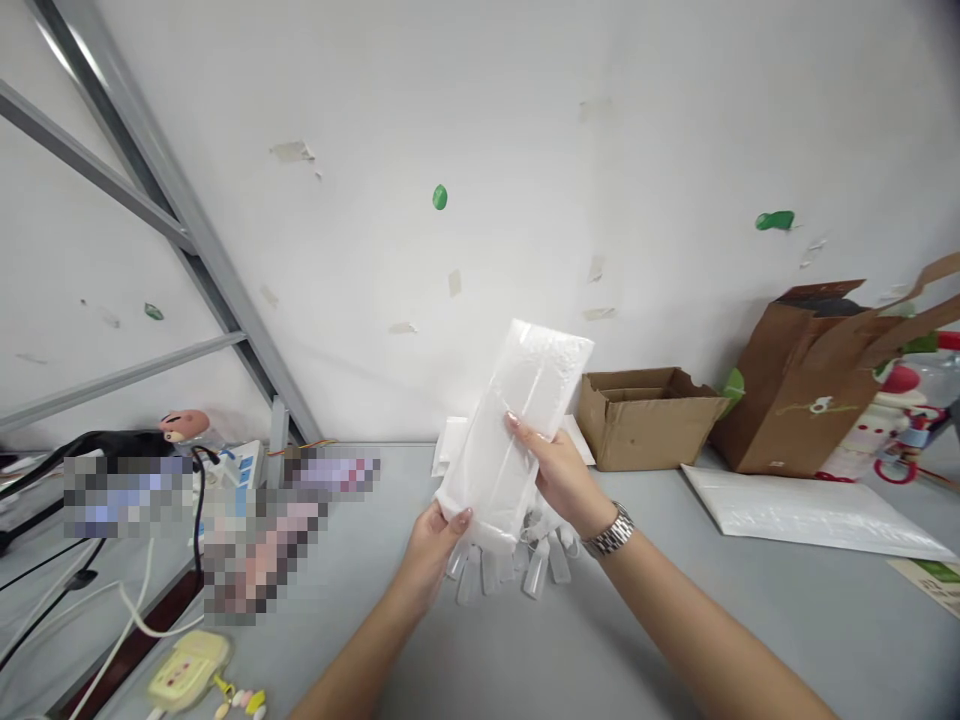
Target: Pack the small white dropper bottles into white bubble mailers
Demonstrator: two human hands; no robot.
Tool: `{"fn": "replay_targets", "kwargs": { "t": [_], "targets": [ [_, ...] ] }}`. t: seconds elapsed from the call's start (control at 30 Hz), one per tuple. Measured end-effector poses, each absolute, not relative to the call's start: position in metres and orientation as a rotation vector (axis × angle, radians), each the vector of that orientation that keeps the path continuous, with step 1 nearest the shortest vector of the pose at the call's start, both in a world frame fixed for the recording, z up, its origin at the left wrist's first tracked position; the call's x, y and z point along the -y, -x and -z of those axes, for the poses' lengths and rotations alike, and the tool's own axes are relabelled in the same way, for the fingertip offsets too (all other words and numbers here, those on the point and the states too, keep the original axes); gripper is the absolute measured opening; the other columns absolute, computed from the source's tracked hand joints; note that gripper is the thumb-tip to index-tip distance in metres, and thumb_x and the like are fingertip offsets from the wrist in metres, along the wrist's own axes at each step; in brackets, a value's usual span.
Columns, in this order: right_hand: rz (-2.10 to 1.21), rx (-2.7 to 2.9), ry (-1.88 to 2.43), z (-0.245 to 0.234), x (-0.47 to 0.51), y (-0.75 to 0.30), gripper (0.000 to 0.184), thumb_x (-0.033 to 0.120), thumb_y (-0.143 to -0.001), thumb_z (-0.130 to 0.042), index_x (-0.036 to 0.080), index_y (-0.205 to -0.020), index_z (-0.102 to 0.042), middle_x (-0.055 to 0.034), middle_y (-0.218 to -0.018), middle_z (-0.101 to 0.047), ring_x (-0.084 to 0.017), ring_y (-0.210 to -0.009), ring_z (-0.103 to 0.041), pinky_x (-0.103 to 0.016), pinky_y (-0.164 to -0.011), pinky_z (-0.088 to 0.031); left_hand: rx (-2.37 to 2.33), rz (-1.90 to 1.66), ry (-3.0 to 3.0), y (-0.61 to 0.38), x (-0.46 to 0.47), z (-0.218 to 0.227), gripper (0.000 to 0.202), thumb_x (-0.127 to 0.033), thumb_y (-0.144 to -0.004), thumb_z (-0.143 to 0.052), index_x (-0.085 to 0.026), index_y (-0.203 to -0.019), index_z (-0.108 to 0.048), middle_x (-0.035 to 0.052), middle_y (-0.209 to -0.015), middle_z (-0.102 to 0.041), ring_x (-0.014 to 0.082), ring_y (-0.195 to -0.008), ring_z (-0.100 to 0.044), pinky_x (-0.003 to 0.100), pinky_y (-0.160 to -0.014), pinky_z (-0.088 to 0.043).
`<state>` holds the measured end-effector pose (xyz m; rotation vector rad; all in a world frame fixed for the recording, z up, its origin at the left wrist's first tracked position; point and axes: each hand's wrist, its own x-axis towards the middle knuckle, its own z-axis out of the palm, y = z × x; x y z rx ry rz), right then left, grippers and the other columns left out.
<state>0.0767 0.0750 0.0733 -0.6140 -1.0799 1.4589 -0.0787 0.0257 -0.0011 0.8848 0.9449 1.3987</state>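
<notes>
A flat, white, plastic-wrapped packet (499, 455) is held up at a tilt above the table, its upper end leaning right. My left hand (442, 540) pinches its lower left corner between thumb and fingers. Around its right edge my right hand (551, 465) is closed, thumb across the front; a metal-band watch (611, 532) circles that wrist. Several small clear, tag-like pieces (536, 570) with white strings lie on the table below, partly hidden by the packet and my hands. White flat pieces (450, 445) show behind the packet.
At the back right stand an open cardboard box (652, 425) and a brown paper bag (787, 380). A white mailer (810, 515) lies before them. Cables (135, 610), a power strip (244, 475) and a yellow case (191, 668) occupy the left. A metal frame (187, 230) slants along the wall.
</notes>
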Motion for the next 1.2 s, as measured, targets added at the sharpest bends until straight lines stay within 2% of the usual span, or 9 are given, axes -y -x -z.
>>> {"fn": "replay_targets", "kwargs": {
  "t": [0.13,0.27,0.4,0.5,0.7,0.83,0.93,1.03,1.2],
  "targets": [
    [-1.501,1.103,0.805,-0.061,-0.083,-0.076,0.018,0.031,-0.065,-0.073,0.017,-0.063,-0.063,0.0018,-0.059,-0.063,-0.010,-0.052,-0.053,-0.022,-0.051,-0.044,-1.033,-1.524,-0.733,0.087,-0.033,0.001,0.040,-0.033,-0.062,-0.073,-0.014,-0.096,-0.063,0.0094,-0.101,-0.068,0.0225,-0.096,-0.061,0.031,-0.083,-0.046],
    [-1.788,0.848,0.930,-0.043,-0.099,-0.082,0.042,0.024,-0.069,-0.071,0.019,-0.043,-0.038,0.0107,-0.032,-0.031,-0.002,-0.029,-0.019,-0.017,-0.028,-0.021,-1.114,-1.670,-0.600,0.105,-0.043,0.002,0.029,-0.035,-0.069,-0.066,-0.015,-0.091,-0.062,0.0066,-0.091,-0.068,0.0195,-0.087,-0.062,0.029,-0.076,-0.047],
    [-1.814,0.713,0.921,-0.031,-0.110,-0.081,0.025,0.019,-0.081,-0.056,0.018,-0.058,-0.047,0.0047,-0.046,-0.051,-0.003,-0.033,-0.040,-0.013,-0.032,-0.035,-1.200,-1.796,-0.496,0.115,-0.047,0.004,0.017,-0.031,-0.073,-0.058,-0.017,-0.083,-0.061,0.0045,-0.087,-0.065,0.0149,-0.082,-0.062,0.028,-0.075,-0.046],
    [-1.819,0.674,0.888,-0.032,-0.112,-0.083,0.013,0.012,-0.081,-0.054,0.017,-0.069,-0.051,-0.0037,-0.069,-0.063,-0.008,-0.062,-0.062,-0.016,-0.054,-0.051,-1.232,-1.821,-0.588,0.113,-0.047,0.005,0.020,-0.035,-0.071,-0.060,-0.018,-0.082,-0.061,0.0039,-0.092,-0.063,0.0150,-0.086,-0.060,0.027,-0.074,-0.045],
    [-1.758,0.767,0.909,-0.046,-0.091,-0.116,0.009,0.011,-0.075,-0.058,0.013,-0.083,-0.060,-0.0085,-0.090,-0.064,-0.014,-0.074,-0.064,-0.025,-0.069,-0.053,-1.246,-1.746,-0.680,0.107,-0.042,0.008,0.028,-0.039,-0.066,-0.063,-0.017,-0.081,-0.062,0.0052,-0.096,-0.062,0.0177,-0.090,-0.058,0.028,-0.074,-0.045],
    [-1.170,1.368,1.245,-0.031,-0.067,-0.171,0.020,0.024,-0.079,-0.054,0.017,-0.096,-0.061,-0.0079,-0.095,-0.062,-0.018,-0.076,-0.062,-0.036,-0.073,-0.052,-1.242,-1.708,-0.719,0.107,-0.043,0.014,0.028,-0.039,-0.065,-0.063,-0.016,-0.081,-0.060,0.0056,-0.097,-0.061,0.0184,-0.090,-0.058,0.028,-0.073,-0.044],
    [-0.197,1.782,1.645,-0.005,-0.049,-0.229,0.028,0.010,-0.078,-0.043,0.014,-0.099,-0.062,-0.0138,-0.105,-0.059,-0.025,-0.090,-0.058,-0.046,-0.083,-0.045,-1.258,-1.663,-0.781,0.103,-0.044,0.013,0.031,-0.042,-0.065,-0.063,-0.016,-0.082,-0.060,0.0058,-0.097,-0.061,0.0203,-0.092,-0.057,0.029,-0.075,-0.045],
    [0.566,1.955,1.926,0.023,-0.034,-0.290,0.040,0.001,-0.076,-0.038,0.012,-0.107,-0.060,-0.0209,-0.115,-0.056,-0.034,-0.099,-0.054,-0.051,-0.078,-0.044,-1.341,-1.596,-0.905,0.096,-0.035,0.007,0.031,-0.043,-0.067,-0.059,-0.017,-0.084,-0.059,0.0064,-0.100,-0.061,0.0220,-0.094,-0.058,0.033,-0.078,-0.045],
    [0.895,1.945,1.853,0.056,-0.047,-0.362,0.039,0.009,-0.081,-0.033,0.017,-0.098,-0.067,-0.0198,-0.099,-0.065,-0.034,-0.089,-0.060,-0.050,-0.072,-0.038,-1.670,-1.289,-1.618,0.109,0.012,0.004,0.028,-0.041,-0.074,-0.051,-0.022,-0.092,-0.061,0.0075,-0.106,-0.061,0.0248,-0.104,-0.054,0.041,-0.088,-0.043]
  ]
}}
